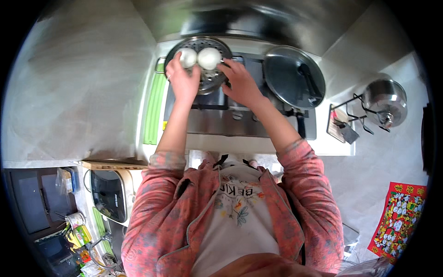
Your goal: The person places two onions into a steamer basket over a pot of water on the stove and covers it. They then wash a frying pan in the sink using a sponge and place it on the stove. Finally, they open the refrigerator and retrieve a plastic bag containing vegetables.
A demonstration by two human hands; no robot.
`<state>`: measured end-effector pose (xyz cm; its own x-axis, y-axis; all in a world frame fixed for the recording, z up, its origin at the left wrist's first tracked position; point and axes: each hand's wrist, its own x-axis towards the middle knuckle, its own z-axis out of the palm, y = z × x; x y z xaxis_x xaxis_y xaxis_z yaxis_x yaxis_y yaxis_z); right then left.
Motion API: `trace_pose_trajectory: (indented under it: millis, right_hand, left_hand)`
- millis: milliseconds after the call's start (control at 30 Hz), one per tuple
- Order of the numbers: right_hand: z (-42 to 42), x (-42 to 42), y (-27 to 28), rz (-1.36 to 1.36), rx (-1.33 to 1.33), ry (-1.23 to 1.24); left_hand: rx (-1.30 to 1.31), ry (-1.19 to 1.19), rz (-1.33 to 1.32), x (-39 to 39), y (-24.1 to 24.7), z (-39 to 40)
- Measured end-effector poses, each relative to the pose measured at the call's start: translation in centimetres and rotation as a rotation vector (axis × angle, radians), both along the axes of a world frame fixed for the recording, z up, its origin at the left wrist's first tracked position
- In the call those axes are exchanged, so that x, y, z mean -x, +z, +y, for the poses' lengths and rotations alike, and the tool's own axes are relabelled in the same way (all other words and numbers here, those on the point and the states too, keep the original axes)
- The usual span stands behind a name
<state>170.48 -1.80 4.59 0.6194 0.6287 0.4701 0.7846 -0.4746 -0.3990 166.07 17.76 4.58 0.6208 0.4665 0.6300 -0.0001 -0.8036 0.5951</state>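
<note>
Two round white buns (209,58) sit side by side on a perforated metal steamer tray (207,83) in a round pot on the left of the cooktop. My left hand (182,80) has its fingers and thumb about the lower side of the left bun (188,57). At the right bun's right edge are the fingertips of my right hand (242,81), its fingers apart and slightly blurred. Whether those fingertips touch the bun or the pot rim cannot be told. My hands hide the lower part of the tray.
A glass-lidded pan (287,76) stands on the cooktop's right, its handle (301,124) towards me. Further right, a black rack (349,110) holds a shiny metal lid (384,100). A green ridged mat (154,107) lies left of the cooktop, beside a wall.
</note>
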Motion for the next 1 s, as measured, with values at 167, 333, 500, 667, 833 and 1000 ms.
trace_pose_trajectory:
  millis: [167, 333, 500, 667, 833, 1000]
  right_hand:
    - [-17.6, 4.0, 4.4, 0.253, -0.201, -0.170]
    - [-38.5, 2.9, 5.3, 0.030, -0.561, -0.732]
    - [-49.7, 2.4, 8.0, 0.024, -1.037, -1.076]
    - [-55.6, 0.5, 8.5, 0.148, -0.818, -1.177]
    - [-55.4, -1.3, 9.2, -0.172, -0.492, -1.183]
    - [-55.0, -1.8, 10.3, 0.055, -0.387, -1.240]
  left_hand:
    - [0.331, -0.365, -0.084, 10.2, -3.1, -11.1]
    - [0.441, -0.991, 0.648, 17.1, -3.1, -20.1]
    - [0.372, -0.850, 0.635, 16.4, -1.0, -24.8]
    - [0.240, -0.997, 0.466, 15.8, 0.6, -28.6]
    - [0.237, -1.072, 0.539, 17.2, -0.2, -30.0]
    - [0.298, -1.055, 0.602, 17.8, -0.1, -31.1]
